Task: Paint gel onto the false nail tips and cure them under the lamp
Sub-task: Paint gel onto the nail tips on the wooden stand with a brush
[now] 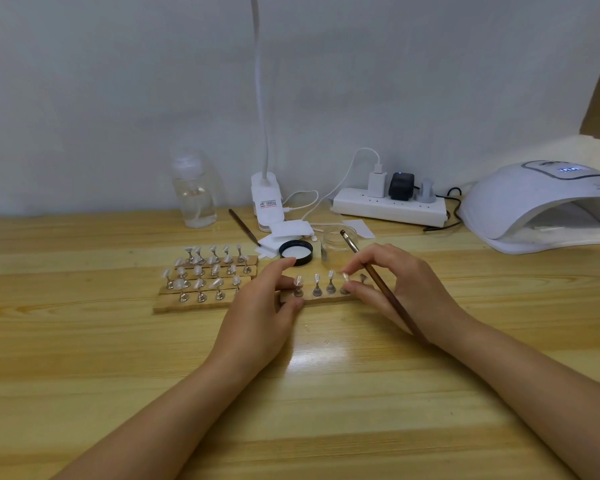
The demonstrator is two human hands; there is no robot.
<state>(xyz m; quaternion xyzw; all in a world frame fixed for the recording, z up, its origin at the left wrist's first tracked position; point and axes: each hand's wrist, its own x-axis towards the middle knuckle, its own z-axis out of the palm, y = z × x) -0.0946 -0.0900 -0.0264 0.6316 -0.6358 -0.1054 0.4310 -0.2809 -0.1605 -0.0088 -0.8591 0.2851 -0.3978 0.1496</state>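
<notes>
My right hand (406, 289) covers the right end of the wooden strip (323, 300) and my brush (381, 285) tip. Far beyond my right hand, the curing lamp (534, 206) runs off the edge, its display too blurred to read.

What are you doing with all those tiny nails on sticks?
A person is working on false nail tips that stand on little metal stands in a wooden strip. The left hand steadies the strip's left end. The right hand holds a brown brush and pinches one tip near the strip's right end. More strips of tips wait to the left. The open gel jar sits behind, and the white curing lamp stands at the right.
</notes>
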